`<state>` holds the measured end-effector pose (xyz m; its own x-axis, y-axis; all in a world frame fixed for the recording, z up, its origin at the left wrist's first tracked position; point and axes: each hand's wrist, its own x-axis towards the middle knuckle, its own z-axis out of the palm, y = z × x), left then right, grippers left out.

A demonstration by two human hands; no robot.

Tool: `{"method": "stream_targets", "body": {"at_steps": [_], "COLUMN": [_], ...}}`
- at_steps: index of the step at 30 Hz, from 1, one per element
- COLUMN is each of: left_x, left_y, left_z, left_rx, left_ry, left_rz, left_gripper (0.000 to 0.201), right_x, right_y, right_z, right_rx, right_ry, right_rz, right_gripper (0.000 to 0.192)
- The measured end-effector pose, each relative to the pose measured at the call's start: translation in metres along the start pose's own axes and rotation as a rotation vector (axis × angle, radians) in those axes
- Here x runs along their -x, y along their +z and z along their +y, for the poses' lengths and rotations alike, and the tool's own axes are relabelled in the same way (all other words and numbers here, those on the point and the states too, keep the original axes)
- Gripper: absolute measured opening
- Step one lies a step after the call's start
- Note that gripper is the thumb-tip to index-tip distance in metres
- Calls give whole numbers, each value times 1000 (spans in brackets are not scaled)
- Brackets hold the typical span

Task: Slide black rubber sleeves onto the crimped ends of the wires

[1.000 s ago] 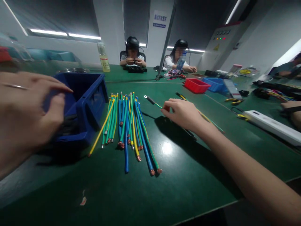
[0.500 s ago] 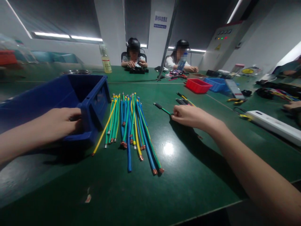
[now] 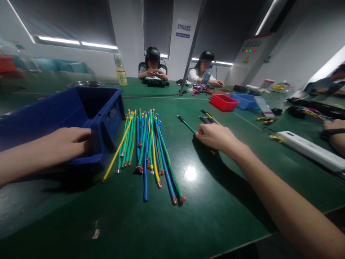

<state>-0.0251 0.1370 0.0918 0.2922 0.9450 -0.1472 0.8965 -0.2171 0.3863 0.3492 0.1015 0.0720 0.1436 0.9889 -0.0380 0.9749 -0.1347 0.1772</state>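
A thin green wire [image 3: 185, 124] is pinched at its near end by the right hand [image 3: 215, 136], the fingers closed on it; the wire lies low over the green table [image 3: 215, 201] and points away towards its far end, where a short black sleeve is fitted. The left hand [image 3: 72, 140] is reached into the open front of a blue bin [image 3: 107, 108]; its fingertips are hidden inside, so whether anything is gripped there cannot be told.

The wire is judged to be light and springy rather than limp, since it is held nearly straight from one end. A hold near the middle or just behind the sleeve would probably steady it better; the insulation looks smooth and may slip between bare fingers.

Between the two hands a bundle of cut wires [image 3: 147, 147], blue, green and yellow, is laid in a loose fan just beside the bin, bare copper showing at the near ends. A few more sleeved pieces [image 3: 206, 117] lie just beyond the right hand. Farther back a red tray [image 3: 223, 101] is set, and other people are seated at the table's far side.
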Motion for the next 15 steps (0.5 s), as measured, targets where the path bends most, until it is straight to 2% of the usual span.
{"method": "stream_targets", "body": {"at_steps": [4, 13, 14, 15], "left_x": [-2, -1, 0, 1], "left_y": [-1, 2, 2, 2], "left_z": [-2, -4, -3, -1], "left_rx": [41, 89, 83, 78], "left_ry": [53, 116, 129, 136], "left_rz": [-53, -84, -30, 72], "left_gripper": [32, 28, 27, 25], "right_x": [1, -3, -3, -3], "right_y": [-2, 1, 2, 2], "right_z": [2, 8, 8, 8], "right_rx": [-6, -37, -40, -42], "right_ry": [30, 107, 111, 115], "right_rz": [-4, -1, -1, -1], "right_gripper": [35, 40, 40, 41]}}
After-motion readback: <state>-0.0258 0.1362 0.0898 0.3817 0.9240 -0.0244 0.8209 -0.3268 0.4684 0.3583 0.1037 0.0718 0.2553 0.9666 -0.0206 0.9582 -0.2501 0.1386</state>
